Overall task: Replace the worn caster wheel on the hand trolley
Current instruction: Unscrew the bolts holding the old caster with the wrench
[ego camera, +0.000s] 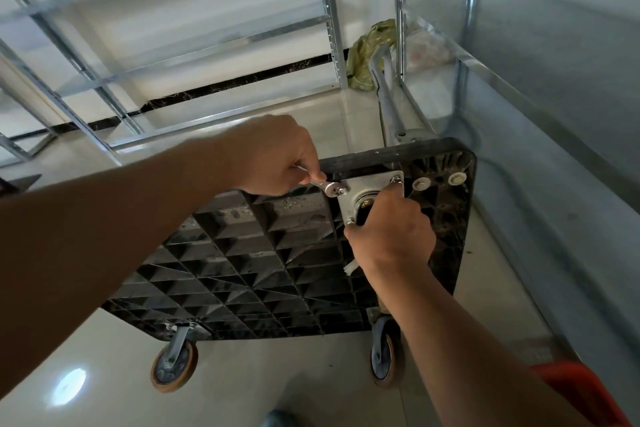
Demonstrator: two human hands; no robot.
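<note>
On the pale tiled floor, the black ribbed-plastic hand trolley deck is lying upside down, its gridded underside facing up toward the camera. Its long axis is running from the near edge away toward the far right, where its grey metal tube handle is extending along the floor between the galvanised steel shelving uprights. Two orange-rimmed caster wheels with grey hubs are standing up at the near edge, one at the left corner and one at the right corner. At the far right corner, a square silver steel caster mounting plate is sitting flat on the deck, with bolts showing at its corners; two white round washers are sitting just beyond it.

Left hand is curling its fingers round the shaft of a small silver open-ended spanner, whose head is seated on the bolt at the plate's near-left corner. Right hand is gripping the caster below the plate, fingers closed around it and hiding the wheel; fingertips are touching the plate edge. A green crumpled bag is lying by the far shelving.
</note>
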